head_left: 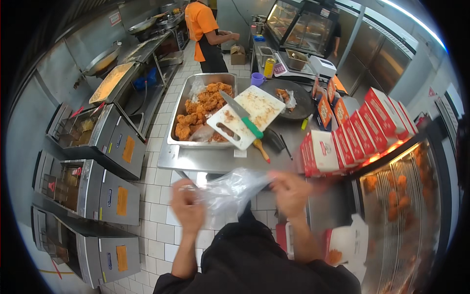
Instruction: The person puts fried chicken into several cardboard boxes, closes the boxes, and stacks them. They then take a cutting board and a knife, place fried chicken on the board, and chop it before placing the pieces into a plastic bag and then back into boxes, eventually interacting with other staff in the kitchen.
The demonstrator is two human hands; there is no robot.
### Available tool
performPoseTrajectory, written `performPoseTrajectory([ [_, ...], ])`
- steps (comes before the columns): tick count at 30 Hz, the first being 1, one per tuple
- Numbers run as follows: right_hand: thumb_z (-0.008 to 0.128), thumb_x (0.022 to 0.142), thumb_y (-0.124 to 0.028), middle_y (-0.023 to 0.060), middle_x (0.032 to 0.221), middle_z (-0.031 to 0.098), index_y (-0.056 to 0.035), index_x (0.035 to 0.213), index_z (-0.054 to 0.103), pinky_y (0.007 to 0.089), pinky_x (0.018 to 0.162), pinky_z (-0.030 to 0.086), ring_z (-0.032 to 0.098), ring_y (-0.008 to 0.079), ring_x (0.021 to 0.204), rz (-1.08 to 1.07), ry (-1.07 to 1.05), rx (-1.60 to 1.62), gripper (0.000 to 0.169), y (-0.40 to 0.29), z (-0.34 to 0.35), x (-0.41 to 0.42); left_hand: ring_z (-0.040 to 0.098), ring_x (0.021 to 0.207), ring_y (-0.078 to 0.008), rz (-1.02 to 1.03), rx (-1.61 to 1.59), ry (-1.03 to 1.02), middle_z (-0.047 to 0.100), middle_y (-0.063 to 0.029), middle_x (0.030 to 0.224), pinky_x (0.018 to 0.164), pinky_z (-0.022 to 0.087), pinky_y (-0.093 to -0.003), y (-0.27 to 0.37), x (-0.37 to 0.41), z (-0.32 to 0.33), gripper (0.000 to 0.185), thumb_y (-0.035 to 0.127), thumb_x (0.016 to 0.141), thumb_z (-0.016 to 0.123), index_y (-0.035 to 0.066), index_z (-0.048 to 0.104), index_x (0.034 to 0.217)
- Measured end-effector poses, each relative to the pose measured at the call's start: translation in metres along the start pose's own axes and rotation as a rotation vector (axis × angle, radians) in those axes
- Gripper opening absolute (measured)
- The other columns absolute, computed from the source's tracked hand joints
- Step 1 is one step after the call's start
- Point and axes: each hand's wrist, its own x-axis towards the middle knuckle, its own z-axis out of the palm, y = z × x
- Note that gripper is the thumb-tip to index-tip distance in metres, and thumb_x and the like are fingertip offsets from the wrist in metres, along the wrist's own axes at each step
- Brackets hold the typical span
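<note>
A clear plastic bag (233, 193) is stretched between my two hands above the floor, in front of the steel table (191, 161). My left hand (188, 205) grips its left side, and my right hand (290, 191) pinches its upper right corner; both hands are somewhat blurred. Beyond them, a steel tray (200, 145) holds fried chicken pieces (209, 101) and crumpled plastic. A white cutting board (262, 104) with crumbs rests across the tray's right edge. On the board lies a knife with a green handle (252, 127). A brush with a wooden handle (261, 150) lies beside the board.
Red and white cartons (323, 152) stand in a row at the right, above a lit display cabinet (400, 205) of chicken. An opened carton (347, 242) is low right. Deep fryers (117, 198) line the left. A person in an orange shirt (202, 22) stands beyond the table.
</note>
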Motion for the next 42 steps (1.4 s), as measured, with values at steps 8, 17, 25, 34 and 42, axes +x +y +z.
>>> performPoseTrajectory([
  [8,0.063,0.097,-0.011,0.0047,0.086,0.068,-0.0037,0.106,0.063,0.0268,0.066,0.052,0.063,0.0109,0.074,0.381,-0.05,0.572,0.012,0.103,0.028,0.146,0.055,0.064,-0.0112,0.255,0.475,0.362,0.058,-0.0039,0.076,0.058,0.043,-0.025,-0.097,0.1,-0.058,0.017,-0.011,0.08,0.05,-0.002,0.059,0.09],
  [17,0.07,0.067,0.006,0.0094,0.089,0.062,-0.0077,0.097,0.07,0.0348,0.067,0.051,0.063,0.0264,0.079,-0.105,-0.071,0.284,0.033,0.09,0.138,0.18,0.045,0.047,-0.0193,0.364,0.459,-0.22,0.049,-0.0019,0.056,0.046,0.033,-0.0319,0.007,0.163,0.089,0.03,-0.01,0.063,0.063,0.011,0.074,0.083],
  [25,0.074,0.071,-0.004,0.0083,0.093,0.058,-0.006,0.092,0.068,0.0278,0.063,0.047,0.061,0.0201,0.072,-0.002,0.366,-0.049,0.022,0.081,0.096,0.213,0.059,0.09,-0.0274,0.338,0.577,0.065,0.064,-0.0097,0.099,0.076,0.045,-0.0351,-0.05,0.227,0.074,0.028,-0.007,0.064,0.07,0.006,0.066,0.089],
  [34,0.074,0.075,0.001,0.0109,0.086,0.06,-0.0043,0.09,0.059,0.0344,0.073,0.05,0.061,0.0267,0.079,0.028,0.416,0.029,0.022,0.094,0.102,0.195,0.048,0.057,-0.0217,0.604,0.303,0.158,0.038,-0.0041,0.057,0.054,0.036,-0.0344,-0.102,0.223,0.119,0.024,-0.009,0.06,0.065,0.005,0.046,0.063],
  [42,0.069,0.076,0.007,0.011,0.087,0.063,-0.0015,0.099,0.062,0.0324,0.066,0.05,0.065,0.0238,0.076,0.103,0.229,0.181,0.026,0.06,0.092,0.191,0.053,0.079,-0.0136,0.233,0.044,0.015,0.052,-0.0048,0.086,0.066,0.043,-0.0259,-0.069,0.259,0.098,0.018,0.002,0.082,0.067,0.003,0.053,0.093],
])
